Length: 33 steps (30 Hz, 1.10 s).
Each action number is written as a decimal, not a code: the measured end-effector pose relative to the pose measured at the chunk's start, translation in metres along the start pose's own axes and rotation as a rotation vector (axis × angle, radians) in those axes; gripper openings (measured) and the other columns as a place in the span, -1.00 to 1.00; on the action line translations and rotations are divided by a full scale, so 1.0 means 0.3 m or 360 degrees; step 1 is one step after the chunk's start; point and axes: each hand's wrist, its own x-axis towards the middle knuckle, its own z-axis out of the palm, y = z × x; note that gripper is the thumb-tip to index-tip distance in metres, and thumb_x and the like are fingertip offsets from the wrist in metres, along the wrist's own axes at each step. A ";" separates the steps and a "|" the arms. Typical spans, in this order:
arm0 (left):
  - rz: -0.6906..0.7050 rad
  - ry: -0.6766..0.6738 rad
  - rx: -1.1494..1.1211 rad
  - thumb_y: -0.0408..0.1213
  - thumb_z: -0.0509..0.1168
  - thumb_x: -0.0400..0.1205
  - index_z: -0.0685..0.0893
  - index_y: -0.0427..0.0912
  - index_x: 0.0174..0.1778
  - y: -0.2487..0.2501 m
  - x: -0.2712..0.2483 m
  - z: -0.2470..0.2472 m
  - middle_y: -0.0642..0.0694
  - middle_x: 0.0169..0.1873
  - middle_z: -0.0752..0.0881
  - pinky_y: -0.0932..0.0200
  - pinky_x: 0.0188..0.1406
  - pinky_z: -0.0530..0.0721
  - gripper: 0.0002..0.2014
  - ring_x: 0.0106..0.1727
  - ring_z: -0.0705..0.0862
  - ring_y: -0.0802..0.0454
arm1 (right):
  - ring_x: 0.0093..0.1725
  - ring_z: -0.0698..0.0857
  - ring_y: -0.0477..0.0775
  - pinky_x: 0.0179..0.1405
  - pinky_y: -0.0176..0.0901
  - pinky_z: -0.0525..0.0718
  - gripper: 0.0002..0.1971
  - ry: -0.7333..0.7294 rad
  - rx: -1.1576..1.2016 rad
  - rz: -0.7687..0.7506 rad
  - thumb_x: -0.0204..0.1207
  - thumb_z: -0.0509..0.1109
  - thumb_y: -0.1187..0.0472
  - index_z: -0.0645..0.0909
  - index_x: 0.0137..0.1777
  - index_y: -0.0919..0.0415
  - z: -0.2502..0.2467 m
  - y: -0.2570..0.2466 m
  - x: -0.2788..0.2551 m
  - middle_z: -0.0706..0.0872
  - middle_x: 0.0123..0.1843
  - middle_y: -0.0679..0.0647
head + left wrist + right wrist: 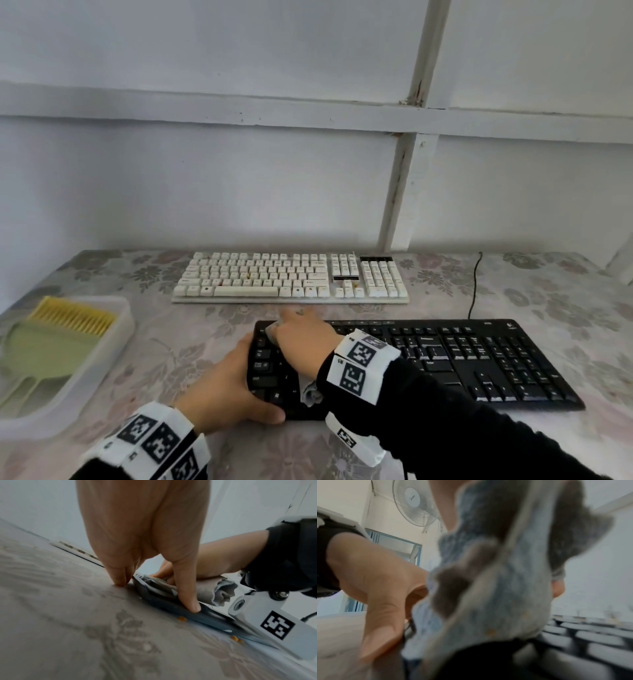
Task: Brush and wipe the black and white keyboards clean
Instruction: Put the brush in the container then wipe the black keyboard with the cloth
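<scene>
Head view shows your left hand (228, 387) clamping the black keyboard's (445, 356) left end while your right hand (301, 339) bunches the cloth (310, 394) on keys there, so its long axis runs rightward, unwiped, with the white keyboard (291, 277) just beyond.

Readable markings: few, and mostly blurred.
The black keyboard (445, 356) carries a small pale logo at its far right corner, too blurred to read, and its key legends are white smudges; only a "Z" on one key near the left end can be made out. The white keyboard (291, 277) shows dark legends too small to read. The white wrist bands (363, 363) bear black-and-white square code markers, beside one of which stand small characters, unreadable.
</scene>
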 end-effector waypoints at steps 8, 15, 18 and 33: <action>0.0065 0.0012 -0.0012 -0.22 0.66 0.05 0.22 0.49 0.09 -0.014 0.004 0.006 0.32 0.17 0.54 0.34 0.16 0.47 -0.09 0.20 0.53 0.32 | 0.32 0.41 0.40 0.16 0.18 0.50 -0.82 -0.0062 0.0004 0.0099 0.59 0.14 0.46 0.47 0.00 0.19 0.007 0.130 -0.089 0.40 0.35 0.28; 0.0063 0.0008 0.0003 -0.29 0.66 0.14 0.23 0.47 0.12 -0.004 -0.005 0.007 0.24 0.14 0.59 0.43 0.00 0.48 -0.10 0.15 0.57 0.29 | 0.39 0.37 0.42 0.39 0.28 0.47 -0.83 -0.0124 0.0048 0.0290 0.59 0.23 0.39 0.63 0.06 0.24 -0.055 0.169 -0.091 0.42 0.39 0.23; 0.0089 0.0022 -0.0037 -0.33 0.66 0.14 0.24 0.42 0.12 0.000 0.000 0.007 0.30 0.10 0.55 0.48 -0.05 0.45 -0.11 0.14 0.56 0.32 | 0.35 0.40 0.37 0.33 0.31 0.53 -0.81 0.0003 0.0229 0.0177 0.58 0.28 0.32 0.47 -0.27 0.15 -0.066 0.094 -0.031 0.44 0.34 0.19; 0.0108 -0.0023 -0.0101 -0.11 0.63 -0.11 0.21 0.50 0.13 -0.005 0.006 0.006 0.31 0.21 0.54 0.35 0.11 0.50 0.00 0.22 0.54 0.33 | 0.30 0.42 0.38 0.20 0.19 0.52 -0.88 -0.0056 0.0080 0.0063 0.57 0.18 0.46 0.46 -0.10 0.26 -0.004 0.094 -0.062 0.41 0.29 0.24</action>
